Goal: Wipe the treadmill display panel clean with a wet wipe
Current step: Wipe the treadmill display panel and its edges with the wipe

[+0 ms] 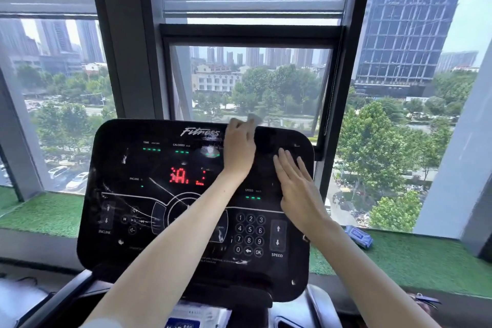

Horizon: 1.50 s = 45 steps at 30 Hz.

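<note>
- The left hand (239, 150) lies at the top edge of the display panel (119, 168), its fingers (235, 125) curled forward onto a wet wipe (251, 118).
- The wet wipe shows only as a pale, blurred scrap poking out just past those fingertips, at the panel's upper rim and right of the "Fitness" lettering. Any more of it is hidden under the fingers and palm.
- The right hand (296, 184) rests flat on the upper right part of the panel, its fingers (286, 161) straight and close together. It holds nothing, bare skin against the dark surface.
- The wipe is up and to the left of the right fingertips, apart from them. The two hands are near each other but do not touch.
- A red readout (186, 176) glows just left of the left wrist, and white smears and streaks mark the panel further left of both hands.
- The number keypad (249, 234) sits between the two forearms, below the heel of the right hand.
- A blue pack of wipes (359, 238) lies on the green turf ledge (426, 261), right of the right wrist and off the panel.
</note>
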Available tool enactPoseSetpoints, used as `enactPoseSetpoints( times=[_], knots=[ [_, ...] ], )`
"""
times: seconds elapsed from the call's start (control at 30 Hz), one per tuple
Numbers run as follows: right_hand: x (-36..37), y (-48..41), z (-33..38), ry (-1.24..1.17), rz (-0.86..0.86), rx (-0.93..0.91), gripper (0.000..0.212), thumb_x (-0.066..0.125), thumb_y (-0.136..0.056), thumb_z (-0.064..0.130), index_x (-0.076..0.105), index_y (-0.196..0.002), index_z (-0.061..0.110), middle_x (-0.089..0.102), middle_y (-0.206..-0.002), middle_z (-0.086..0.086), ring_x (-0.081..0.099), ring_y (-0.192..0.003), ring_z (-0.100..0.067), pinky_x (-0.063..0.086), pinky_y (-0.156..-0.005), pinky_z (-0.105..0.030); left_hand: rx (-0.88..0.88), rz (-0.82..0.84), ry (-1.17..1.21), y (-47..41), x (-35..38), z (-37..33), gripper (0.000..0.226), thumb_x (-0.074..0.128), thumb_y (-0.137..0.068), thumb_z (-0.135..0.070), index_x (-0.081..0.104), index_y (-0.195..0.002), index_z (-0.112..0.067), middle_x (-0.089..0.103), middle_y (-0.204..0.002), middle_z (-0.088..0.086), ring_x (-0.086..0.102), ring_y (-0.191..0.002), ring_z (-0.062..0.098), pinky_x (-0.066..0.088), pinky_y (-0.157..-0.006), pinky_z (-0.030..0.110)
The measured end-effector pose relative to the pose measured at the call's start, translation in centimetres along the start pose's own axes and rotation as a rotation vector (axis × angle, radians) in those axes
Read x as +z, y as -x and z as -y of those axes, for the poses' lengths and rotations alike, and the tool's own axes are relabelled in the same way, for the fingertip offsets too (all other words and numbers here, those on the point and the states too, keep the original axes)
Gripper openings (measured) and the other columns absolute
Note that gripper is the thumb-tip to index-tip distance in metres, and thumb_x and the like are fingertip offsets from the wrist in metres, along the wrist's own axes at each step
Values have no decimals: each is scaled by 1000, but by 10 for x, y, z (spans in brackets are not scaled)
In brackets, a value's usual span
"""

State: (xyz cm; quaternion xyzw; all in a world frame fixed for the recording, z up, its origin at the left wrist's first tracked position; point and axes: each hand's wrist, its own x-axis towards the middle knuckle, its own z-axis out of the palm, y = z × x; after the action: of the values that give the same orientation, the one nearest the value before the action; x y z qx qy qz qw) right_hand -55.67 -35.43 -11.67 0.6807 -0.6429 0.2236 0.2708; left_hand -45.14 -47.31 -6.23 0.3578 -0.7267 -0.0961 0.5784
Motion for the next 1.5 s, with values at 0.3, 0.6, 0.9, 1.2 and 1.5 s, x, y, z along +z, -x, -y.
enactPoseSetpoints(
  times=[0.3,0.6,0.9,1.2,1.5],
  knots=[
    [-1,19,-22,-23,23,68,78,46,-74,-14,18,-146,0,11,-155,-16,5,-144,-23,-5,-115,-31,96,36,-29,-2,13,-8,32,45,-96,-5,63,-118,-19,47,-90,5,48,-82,18,44,-75,25],
    [4,21,-28,50,50,43,84,61,-57,-19,36,-137,-8,31,-146,-25,25,-137,-31,16,-112,-44,273,159,-113,-7,27,-15,30,45,-96,-6,63,-118,-15,49,-90,3,48,-86,17,39,-70,23],
    [6,22,-29,43,38,42,85,57,-60,-18,31,-140,-6,27,-149,-23,23,-139,-32,15,-114,-44,378,217,-141,-3,34,-24,31,47,-93,-1,63,-115,-16,43,-87,-2,44,-82,13,42,-70,25],
    [5,21,-29,21,31,45,85,55,-62,-17,30,-141,-5,25,-150,-22,20,-140,-31,12,-115,-43,425,289,-127,-6,39,-33,26,48,-95,-5,64,-114,-8,51,-92,3,51,-88,20,47,-75,32],
    [8,22,-29,-4,18,53,84,52,-64,-19,27,-143,-4,21,-152,-20,16,-141,-30,11,-116,-42,420,349,-85,-9,37,-33,24,47,-96,-5,65,-112,-5,54,-94,7,52,-90,20,47,-78,35]
  ],
)
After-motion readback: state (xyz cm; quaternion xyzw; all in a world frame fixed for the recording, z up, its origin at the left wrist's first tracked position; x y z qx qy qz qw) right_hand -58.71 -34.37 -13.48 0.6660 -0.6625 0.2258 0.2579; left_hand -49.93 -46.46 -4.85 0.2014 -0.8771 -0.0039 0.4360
